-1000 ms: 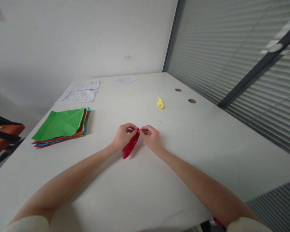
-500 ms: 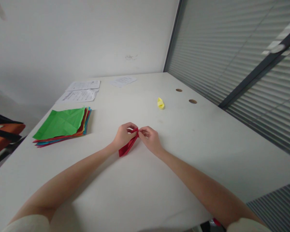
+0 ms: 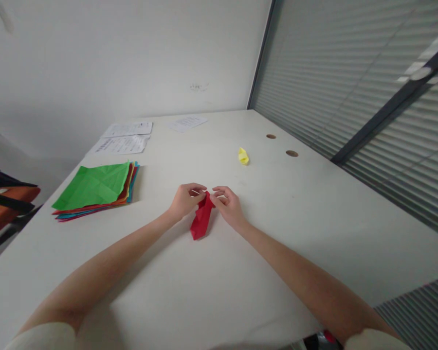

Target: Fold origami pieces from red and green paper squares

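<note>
One white desk [image 3: 190,296] spreads across most of the view, running back to a pale wall [image 3: 131,53] that carries a small patch of faint marks. Grey horizontal blinds [image 3: 328,63] line the right side, crossed by a dark slanting bar [image 3: 387,104]. Two bare forearms reach in from the lower corners, with pale sleeves [image 3: 44,337] at the elbows.

On the left of the desk lies a loose stack of coloured paper [image 3: 95,187], a creased green sheet on top and red, orange, yellow and blue edges showing beneath. Behind it are printed sheets [image 3: 122,144], and another sheet [image 3: 187,124] lies near the wall. Beyond the desk's left edge sits something orange and black [image 3: 12,199], too cut off to identify.

At the centre, the left hand [image 3: 183,201] and right hand [image 3: 229,204] meet over a folded red paper [image 3: 201,221], a narrow strip that slants down toward the person. The left thumb and fingers are clamped on its upper left edge. The right thumb touches the upper right edge, with the index finger raised apart; whether other fingers press from behind cannot be told.

Farther back lies a small folded yellow paper [image 3: 243,157], near two round holes [image 3: 292,153] in the desk.
</note>
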Motion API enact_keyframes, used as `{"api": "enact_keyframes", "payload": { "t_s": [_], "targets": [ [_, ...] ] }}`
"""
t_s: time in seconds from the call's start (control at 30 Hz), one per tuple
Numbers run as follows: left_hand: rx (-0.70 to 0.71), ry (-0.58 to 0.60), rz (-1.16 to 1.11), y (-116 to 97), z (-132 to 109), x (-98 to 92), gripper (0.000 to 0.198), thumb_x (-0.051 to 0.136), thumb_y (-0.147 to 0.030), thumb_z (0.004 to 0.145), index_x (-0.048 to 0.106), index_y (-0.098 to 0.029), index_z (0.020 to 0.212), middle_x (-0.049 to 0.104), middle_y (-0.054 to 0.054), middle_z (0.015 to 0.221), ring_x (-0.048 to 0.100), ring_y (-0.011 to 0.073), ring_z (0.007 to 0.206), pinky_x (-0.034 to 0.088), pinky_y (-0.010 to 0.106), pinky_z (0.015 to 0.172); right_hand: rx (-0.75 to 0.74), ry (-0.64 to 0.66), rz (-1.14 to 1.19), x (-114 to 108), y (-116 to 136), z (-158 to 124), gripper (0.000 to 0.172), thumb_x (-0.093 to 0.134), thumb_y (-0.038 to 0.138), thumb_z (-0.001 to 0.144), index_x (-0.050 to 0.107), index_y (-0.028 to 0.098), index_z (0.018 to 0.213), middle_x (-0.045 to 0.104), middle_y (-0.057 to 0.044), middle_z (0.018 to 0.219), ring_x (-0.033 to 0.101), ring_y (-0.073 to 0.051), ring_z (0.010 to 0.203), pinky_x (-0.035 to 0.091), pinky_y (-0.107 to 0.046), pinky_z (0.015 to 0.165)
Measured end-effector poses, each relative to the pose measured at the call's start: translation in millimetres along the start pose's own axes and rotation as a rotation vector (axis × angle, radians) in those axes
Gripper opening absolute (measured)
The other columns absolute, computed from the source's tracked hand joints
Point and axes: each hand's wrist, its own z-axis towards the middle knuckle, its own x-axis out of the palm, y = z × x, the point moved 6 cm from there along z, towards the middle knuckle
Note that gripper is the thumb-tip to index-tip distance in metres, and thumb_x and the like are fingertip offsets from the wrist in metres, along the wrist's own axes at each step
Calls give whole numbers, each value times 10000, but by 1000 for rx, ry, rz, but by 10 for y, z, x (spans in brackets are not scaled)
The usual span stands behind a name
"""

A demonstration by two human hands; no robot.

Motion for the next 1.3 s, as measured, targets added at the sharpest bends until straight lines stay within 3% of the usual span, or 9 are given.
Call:
{"api": "enact_keyframes", "payload": {
  "t_s": [0.2,0.4,0.57,0.63,0.73,0.83,0.97,1.13,1.3],
  "targets": [
    [-107,-189,-309,96,64,-148,245,685,-249,603,680,-100,797,649,19,688,641,156,668,590,411,761,-9,155,-75,71,3,-36,656,768,363,669,463,279,1243,627,-47,1069,662,-161,780,558,-298,661],
    [-139,-204,-368,180,129,-207,212,696,-276,607,622,-111,719,643,35,692,642,148,694,577,407,806,-165,28,-200,-160,20,94,347,652,254,754,608,227,1097,665,-59,1068,647,-182,929,537,-332,824],
    [-116,-78,-293,100,123,-152,321,713,-219,584,611,-139,878,637,3,763,648,128,640,587,342,675,-203,-36,-287,-289,93,204,168,579,221,773,691,208,897,719,-43,942,656,-192,924,504,-364,895],
    [-111,44,-216,51,117,-91,385,709,-200,593,624,-151,966,655,7,780,644,126,602,576,313,611,-171,6,-311,-288,96,249,160,583,222,774,711,205,868,733,-39,900,669,-189,864,513,-355,852],
    [-85,242,-35,23,103,21,225,680,-202,654,675,-125,865,661,28,690,614,116,554,536,256,552,-152,120,-403,-250,98,283,133,618,241,787,742,212,826,736,-42,843,671,-188,791,516,-335,773],
    [-25,295,122,42,90,59,168,674,-223,697,686,-117,826,657,37,695,578,97,524,489,217,497,-221,200,-550,-235,137,256,110,654,253,806,761,228,797,721,-45,823,659,-188,773,504,-320,736],
    [138,225,129,20,28,-31,458,677,-371,768,578,-179,1171,634,88,1060,642,120,658,547,265,572,-255,208,-685,-315,146,199,142,633,218,856,773,218,838,703,-60,838,648,-183,786,492,-309,744],
    [557,242,416,-29,-148,-112,259,720,-361,779,673,-197,974,572,93,1111,632,168,905,552,320,803,-210,203,-782,-417,70,149,139,642,206,865,778,202,887,688,-74,890,636,-178,792,489,-313,759],
    [695,307,544,111,-228,-32,197,545,-289,926,699,-190,996,568,91,1060,615,128,831,537,263,762,-216,197,-780,-403,62,75,146,639,180,864,778,209,898,670,-65,891,631,-171,809,495,-313,782]
  ]
}}
